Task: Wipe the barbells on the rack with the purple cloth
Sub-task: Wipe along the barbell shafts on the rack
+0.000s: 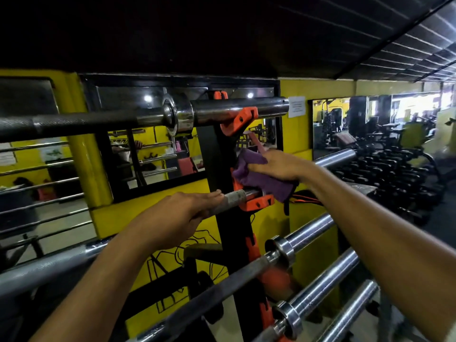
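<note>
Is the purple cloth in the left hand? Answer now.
No, the right hand grips the purple cloth; the left hand holds the barbell.

Both bare forearms reach away from the near edge toward the far centre of the scene. The left hand (182,213), at centre left, lies palm down with its fingers curled over the knurled shaft of a barbell (230,201), the fingertips pointing to the right. Its forearm runs back to the lower left corner. The right hand (276,166), higher and to the right of the left, grips a purple cloth (256,178) bunched under the palm and fingers, the knuckles turned upward. Its wrist is nearly straight, and the forearm broadens toward the lower right corner. The two hands are near each other but apart.
</note>
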